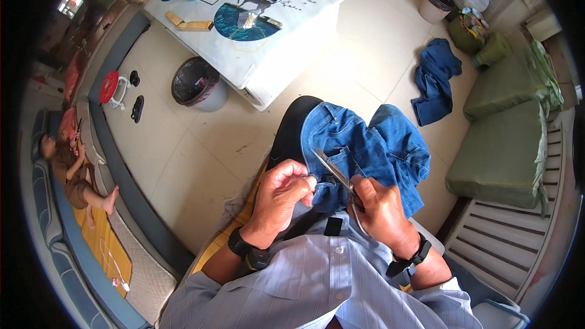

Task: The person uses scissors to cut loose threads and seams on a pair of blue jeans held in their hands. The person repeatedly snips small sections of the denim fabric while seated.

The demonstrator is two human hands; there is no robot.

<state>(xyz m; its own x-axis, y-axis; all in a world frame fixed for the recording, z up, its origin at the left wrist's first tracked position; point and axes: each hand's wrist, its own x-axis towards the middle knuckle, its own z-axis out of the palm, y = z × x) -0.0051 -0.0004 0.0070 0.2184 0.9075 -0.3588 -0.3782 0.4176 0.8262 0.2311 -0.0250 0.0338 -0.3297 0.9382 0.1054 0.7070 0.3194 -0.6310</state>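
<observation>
Blue jeans (341,140) lie bunched across my lap, with a pocket and belt loops showing. My left hand (281,192) is closed in a pinch on the edge of the jeans near the waistband. In my right hand (381,210) is a pair of metal scissors (332,169), its handles inside my curled fingers. The blades point up and to the left over the denim, slightly parted, close to my left fingertips. Whether the blades touch the cloth I cannot tell.
A second pair of jeans (437,79) lies on the floor at the right. A white table (292,42) stands ahead, beside a lined bin (198,85). Green covered cushions (499,152) sit on a slatted bench (496,231). A person (76,167) reclines on the left sofa.
</observation>
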